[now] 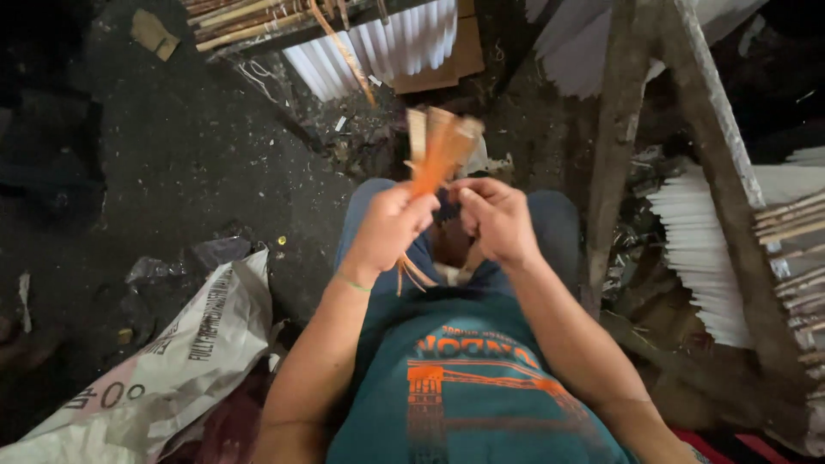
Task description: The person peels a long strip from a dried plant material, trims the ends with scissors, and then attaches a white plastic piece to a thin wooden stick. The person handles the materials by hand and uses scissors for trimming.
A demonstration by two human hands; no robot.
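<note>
My left hand (389, 225) grips a bundle of thin orange-brown strips (440, 150). The strips fan upward above my fist, blurred, and a few loose ends hang below my wrist. My right hand (497, 219) is curled close beside the left, fingers bent at the base of the same bundle, touching it. Both hands are over my lap, above knees in blue trousers (550, 219). I am wearing a teal shirt with an orange print.
A white printed sack (185, 352) lies on the dark floor at lower left. Stacks of white sticks (698, 249) sit at right and at top centre (387, 43). A rough wooden frame (619, 146) stands right of my knees. Bamboo sticks (249, 21) lie at top left.
</note>
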